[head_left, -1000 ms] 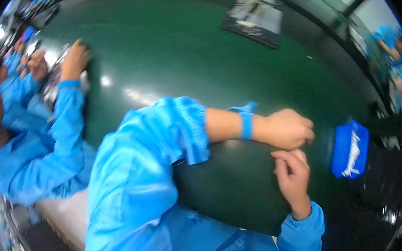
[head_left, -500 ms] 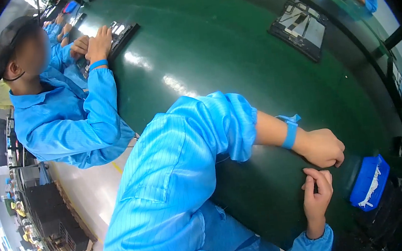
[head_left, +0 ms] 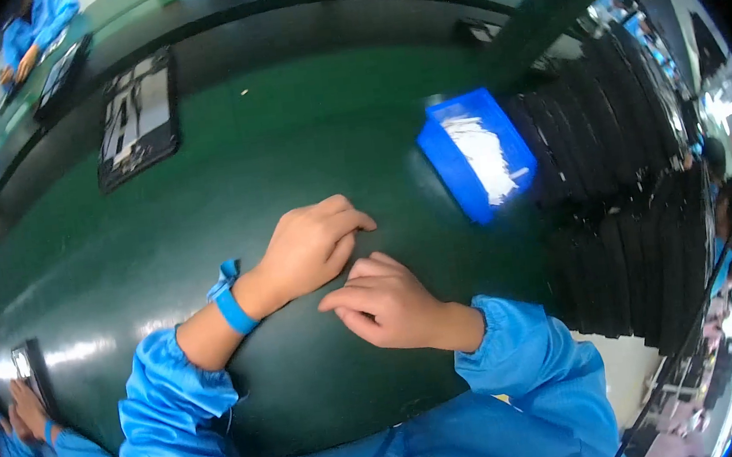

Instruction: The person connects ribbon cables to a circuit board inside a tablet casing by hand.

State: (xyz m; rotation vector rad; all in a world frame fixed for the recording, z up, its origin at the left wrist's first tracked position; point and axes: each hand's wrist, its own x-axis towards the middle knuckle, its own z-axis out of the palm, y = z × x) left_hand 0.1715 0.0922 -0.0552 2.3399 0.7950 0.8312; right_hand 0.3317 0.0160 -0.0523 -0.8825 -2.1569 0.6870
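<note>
Over the dark green tabletop point(head_left: 228, 185), my left hand point(head_left: 310, 245) lies palm down with fingers curled under, and no object shows in it. Just below and to its right is my right hand point(head_left: 392, 304), loosely bent, thumb and forefinger a little apart with nothing between them. The two hands are close together. A blue band point(head_left: 234, 311) circles my left wrist. Nearest to my hands, at the upper right, stands a blue plastic bin point(head_left: 454, 170) holding a heap of small white strips point(head_left: 485, 158).
An opened tablet-like device point(head_left: 138, 119) with bare inner parts lies at the upper left. Stacks of black flat panels point(head_left: 596, 124) stand on the right. A dark post point(head_left: 570, 2) rises behind the bin. At lower left, a co-worker's hands point(head_left: 28, 411) are beside another device.
My view has swung to the right, so the bin and black stacks show more fully and the co-worker has slid to the lower left edge. My hands remain close together, nothing visible in them.
</note>
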